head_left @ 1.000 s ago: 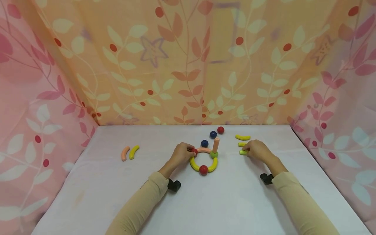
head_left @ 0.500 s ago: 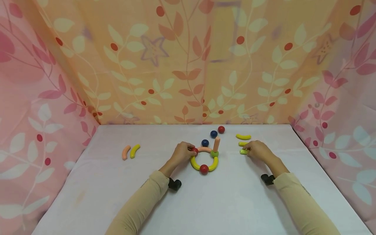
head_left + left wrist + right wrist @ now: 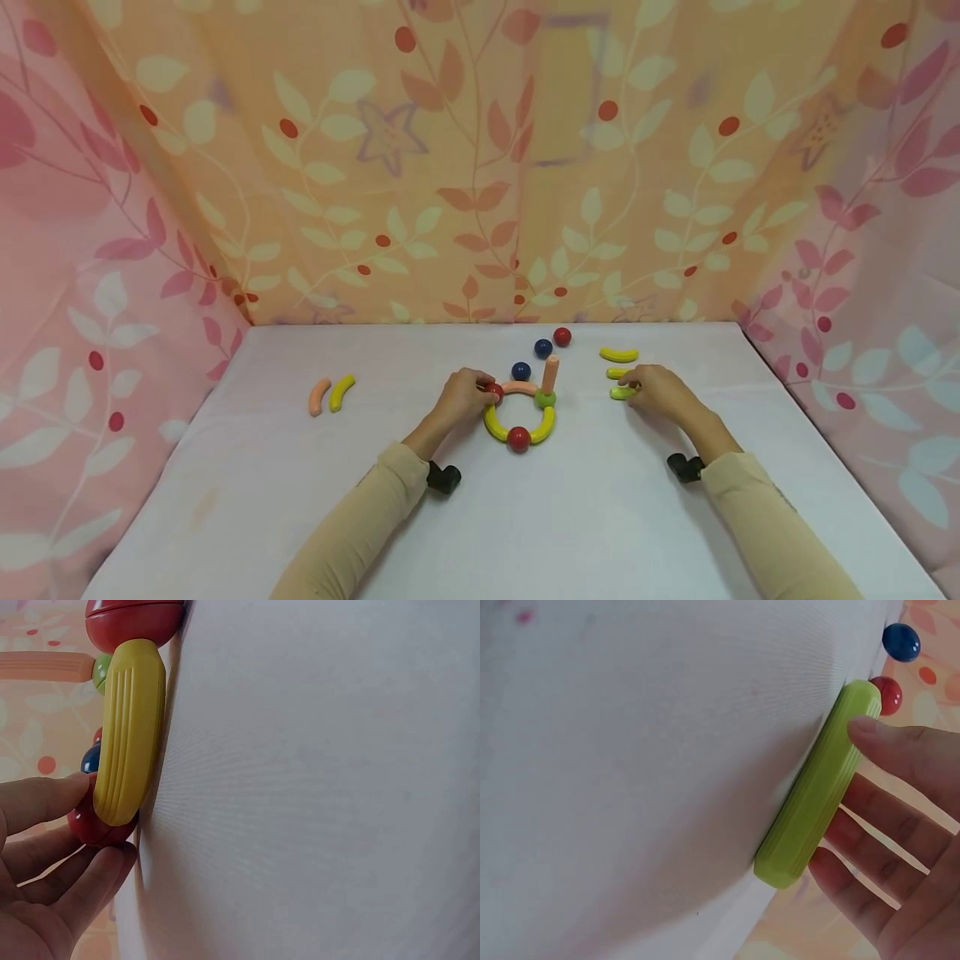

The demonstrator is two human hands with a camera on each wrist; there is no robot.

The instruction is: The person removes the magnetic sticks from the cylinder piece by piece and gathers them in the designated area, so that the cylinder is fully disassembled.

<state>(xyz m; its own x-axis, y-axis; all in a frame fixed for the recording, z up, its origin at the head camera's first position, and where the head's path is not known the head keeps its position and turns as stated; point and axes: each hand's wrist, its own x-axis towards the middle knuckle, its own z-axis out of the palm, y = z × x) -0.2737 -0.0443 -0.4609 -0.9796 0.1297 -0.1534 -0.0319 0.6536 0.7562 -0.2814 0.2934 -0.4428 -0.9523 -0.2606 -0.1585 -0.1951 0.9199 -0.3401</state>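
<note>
My left hand (image 3: 463,395) pinches a red ball (image 3: 494,391) at the back left of a ring of balls and curved sticks. In the left wrist view, a yellow curved stick (image 3: 129,735) runs from that ball to another red ball (image 3: 139,624). A peach curved stick (image 3: 519,387) joins the held ball to a green ball (image 3: 545,400), from which a peach stick (image 3: 551,376) stands upright. At the right, my right hand (image 3: 657,390) holds a green stick (image 3: 814,787) lying on the table, thumb on its near face and fingers along the far side.
Behind the ring are two blue balls (image 3: 521,371) and a loose red ball (image 3: 562,337). Two yellow sticks (image 3: 618,354) lie beyond the right hand. Far left lie a peach curved stick (image 3: 319,397) and a yellow one (image 3: 342,392). Patterned cloth (image 3: 480,208) walls the white table.
</note>
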